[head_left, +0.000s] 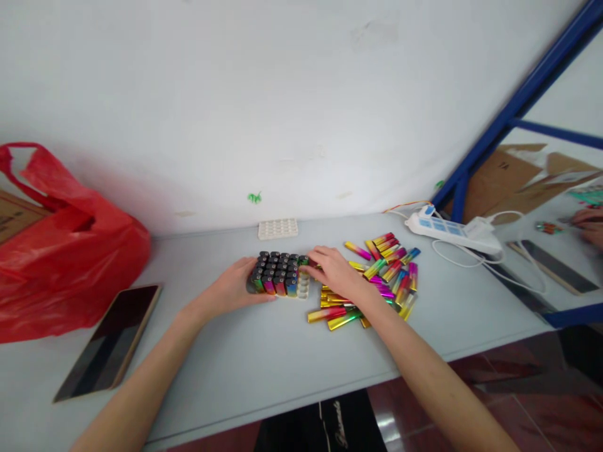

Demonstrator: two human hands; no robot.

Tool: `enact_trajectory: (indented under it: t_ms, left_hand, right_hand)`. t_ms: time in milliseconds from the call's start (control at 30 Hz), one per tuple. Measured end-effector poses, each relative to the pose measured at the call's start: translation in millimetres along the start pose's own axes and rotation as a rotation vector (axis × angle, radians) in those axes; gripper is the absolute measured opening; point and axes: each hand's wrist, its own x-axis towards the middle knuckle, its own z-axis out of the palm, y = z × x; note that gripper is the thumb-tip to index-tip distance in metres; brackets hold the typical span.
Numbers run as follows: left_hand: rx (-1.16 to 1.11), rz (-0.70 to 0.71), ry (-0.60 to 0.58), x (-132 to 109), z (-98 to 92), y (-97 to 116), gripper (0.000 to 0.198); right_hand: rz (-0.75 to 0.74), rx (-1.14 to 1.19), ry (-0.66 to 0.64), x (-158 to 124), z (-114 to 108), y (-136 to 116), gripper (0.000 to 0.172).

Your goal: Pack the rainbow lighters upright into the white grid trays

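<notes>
Head view: tray of black-topped tubes between two hands, loose tubes at right

Tray [303, 291]: one, white, on the grey table [211, 370], about the middle of the view; bare round cells showing along its right side

Black-topped tubes [277, 274]: a close block of rows, upright in the tray, metallic bodies in several colours

Left hand [230, 289]: at the block's left side, fingers curled round the tray and its load, thumb along the front

Right hand [336, 271]: at the tray's far right corner, thumb and fingers closed on one tube [304, 259] there

Loose tubes [391, 270]: a heap, lying flat, yellow, red, pink, green and blue, right of the tray; some partly hidden beneath the right hand and forearm

Second tray [277, 228]: white, celled, near the foot of the wall [282, 113]

Power strip [456, 233]: white, with plugs and cables, beyond the heap, beside a blue frame [490, 129]

Tablet [106, 345]: dark screen, at left, near a red bag [70, 257]

Beyond the frame: cartons [504, 179], another dark tablet [556, 267], and a co-worker's hand [592, 226] at the view's edge, its grip too unclear to tell
</notes>
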Motion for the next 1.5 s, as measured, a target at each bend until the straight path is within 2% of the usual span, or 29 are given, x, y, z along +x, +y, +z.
enact_trajectory:
  t_ms: [133, 200, 300, 367, 467, 600, 700, 767, 867, 967, 1033, 1100, 1233, 1333, 1500]
  left_hand:
    - [-0.009, 0.000, 0.012, 0.3, -1.3, 1.3, 0.066]
    - [-0.009, 0.001, 0.004, 1.1, -2.0, 1.8, 0.065]
    - [-0.009, -0.008, -0.010, 1.8, -2.6, 2.2, 0.065]
    - [-0.010, -0.006, -0.006, 1.8, -2.5, 2.0, 0.067]
    - [-0.009, 0.009, 0.014, 1.4, -1.7, 0.4, 0.067]
    - [-0.022, 0.015, 0.023, 1.1, -0.8, -1.0, 0.064]
    - [-0.024, 0.002, 0.024, 0.9, -1.0, 1.0, 0.061]
    - [-0.025, 0.002, 0.020, 0.7, -1.6, 3.3, 0.060]
    - [-0.024, -0.001, 0.016, 0.1, -2.9, 6.7, 0.063]
    - [-0.023, -0.008, 0.006, -0.7, -4.2, 8.7, 0.065]
    - [-0.024, -0.005, 0.003, -1.0, -4.6, 8.8, 0.068]
    - [-0.020, -0.005, -0.004, -0.8, -4.5, 7.9, 0.069]
    - [-0.010, 0.009, -0.019, -0.2, -3.7, 5.3, 0.067]
    - [-0.011, 0.028, -0.018, -0.3, -3.4, 5.2, 0.068]
    - [-0.011, 0.014, -0.007, -0.1, -3.5, 6.2, 0.064]
  right_hand:
    - [-0.023, 0.050, -0.002, -6.3, -18.8, 5.7, 0.032]
    - [0.025, 0.064, 0.023, -11.2, -31.0, 15.2, 0.034]
    - [0.294, -0.073, 0.075, -19.0, -41.2, 36.7, 0.033]
    - [0.499, -0.193, 0.065, -23.7, -40.8, 51.2, 0.035]
    - [0.635, -0.255, 0.019, -27.8, -34.0, 64.9, 0.032]
    - [0.558, -0.182, 0.072, -26.0, -27.9, 65.8, 0.028]
    - [0.427, -0.095, 0.177, -21.0, -30.6, 58.6, 0.011]
    - [0.396, 0.024, 0.274, -17.0, -33.2, 50.9, 0.014]
    - [0.444, 0.450, 0.405, -10.8, -31.6, 35.8, 0.028]
    - [0.490, 0.971, 0.449, -4.9, -22.7, 20.2, 0.043]
    - [0.517, 1.176, 0.432, -1.5, -16.3, 12.4, 0.051]
    - [0.548, 1.271, 0.412, 1.1, -11.8, 7.8, 0.053]
    - [0.526, 1.281, 0.384, 2.9, -9.7, 6.1, 0.050]
    - [0.490, 1.275, 0.279, 1.7, -11.5, 5.4, 0.043]
    - [0.563, 1.283, 0.149, 1.4, -12.6, -2.0, 0.053]
